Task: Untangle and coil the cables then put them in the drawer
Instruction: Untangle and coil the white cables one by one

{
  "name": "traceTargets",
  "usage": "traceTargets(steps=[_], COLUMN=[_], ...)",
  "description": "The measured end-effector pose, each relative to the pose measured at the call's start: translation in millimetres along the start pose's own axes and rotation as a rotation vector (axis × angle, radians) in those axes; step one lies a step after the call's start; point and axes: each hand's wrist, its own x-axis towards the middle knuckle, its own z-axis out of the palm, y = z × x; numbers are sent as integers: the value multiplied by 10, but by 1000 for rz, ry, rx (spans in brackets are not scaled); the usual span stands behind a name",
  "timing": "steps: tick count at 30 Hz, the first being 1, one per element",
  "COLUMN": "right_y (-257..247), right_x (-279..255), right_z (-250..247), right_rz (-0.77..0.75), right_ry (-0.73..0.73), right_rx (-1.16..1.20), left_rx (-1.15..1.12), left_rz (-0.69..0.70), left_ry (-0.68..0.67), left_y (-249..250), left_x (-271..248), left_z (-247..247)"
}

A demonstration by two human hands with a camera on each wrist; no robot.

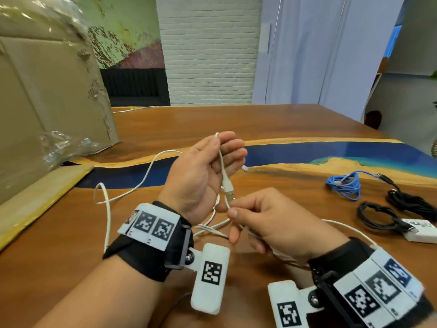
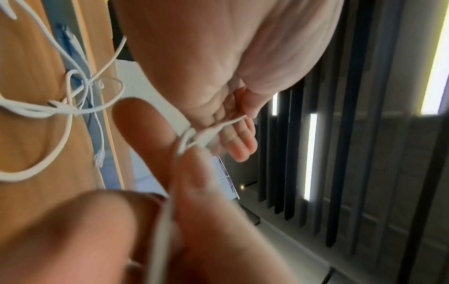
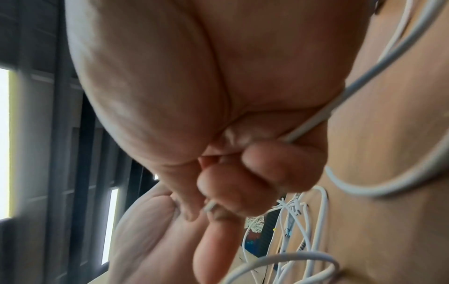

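A thin white cable [image 1: 107, 216] lies in loose, tangled loops on the wooden table [image 1: 236, 119]. My left hand [image 1: 221, 150] is raised palm-up over the table. Its thumb and curled fingers hold one end of that cable, and the white USB plug [image 1: 228, 189] hangs down from it. Just below the plug, my right hand [image 1: 234, 223] pinches the same cable between thumb and forefinger. In the left wrist view the white cable [image 2: 206, 132] runs across both hands. In the right wrist view the white cable [image 3: 316, 119] passes under my curled fingers [image 3: 279, 163]. No drawer is in view.
A bundled blue cable [image 1: 345, 185], two black cables [image 1: 376, 216] and a white charger block [image 1: 418, 230] lie at the right of the table. A large cardboard box [image 1: 47, 102] with plastic wrap stands at the left. A blue resin strip [image 1: 307, 150] crosses the tabletop.
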Motion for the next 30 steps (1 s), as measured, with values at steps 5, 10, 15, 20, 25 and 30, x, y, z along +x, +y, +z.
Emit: traceTargets(steps=[5,10,15,20,25,30], right_y=[-73,-152,-83,-8,-64,-161], right_x=[-16,-56,-14,24,-20,-87], right_z=[-9,-279,-369,-228,-62,-26], right_rz=[-95,-160,-137,3,9,-46], right_ry=[1,261,445,299,-25,-152], right_rx=[86,451,440,204,15,33], left_rx=[630,645,329,30,-30,415], left_rz=[1,-205,-254,-128,-29,-58], left_ry=[-101,-269,-254,-104,17,-28], left_y=[-113,-4,66,84,49,-130], left_x=[-20,-87,-122,-47,-12,-22], left_z=[-97,-73,-24,-6,-8,-29])
